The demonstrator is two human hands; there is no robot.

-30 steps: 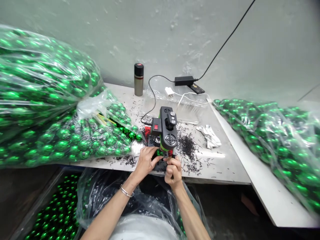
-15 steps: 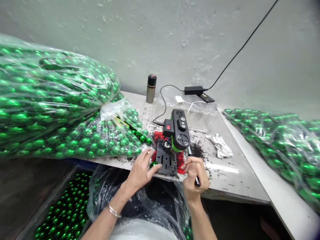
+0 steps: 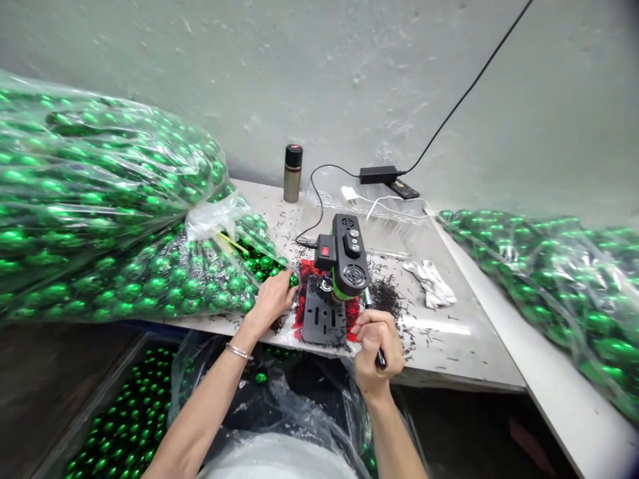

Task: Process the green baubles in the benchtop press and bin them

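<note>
- Left hand (image 3: 272, 303) has moved off the base plate (image 3: 324, 326) since the last frame, now at the mouth of the left bag (image 3: 164, 283). Right hand (image 3: 378, 346) is on the lever (image 3: 381, 360) as before.
- Left hand: fingers curled, back of hand toward my camera. One green ball (image 3: 293, 280) sits right at the fingertips; I can't tell whether it's gripped or only touched.
- More loose green balls lie just beyond those fingers, inside the bag opening, by a yellow strip (image 3: 229, 241).
- Right hand: closed around the lever, black end poking out below the fist, shaft running up beside the machine (image 3: 351, 256).
- Machine stands between both hands, slightly ahead of them. I see its base plate bare toward the front edge, red mat (image 3: 352, 314) showing either side.
- Another green ball (image 3: 260, 377) shows below the worktop (image 3: 479, 359) edge, under the left wrist, well apart from the fingers. I can't tell if it's resting.
- Black bits (image 3: 387, 297) piled right of the machine, just beyond the right hand; white glove (image 3: 432, 286) farther right.
- Bottle (image 3: 292, 176) and power adapter (image 3: 378, 175) at the back, well clear of both hands.
</note>
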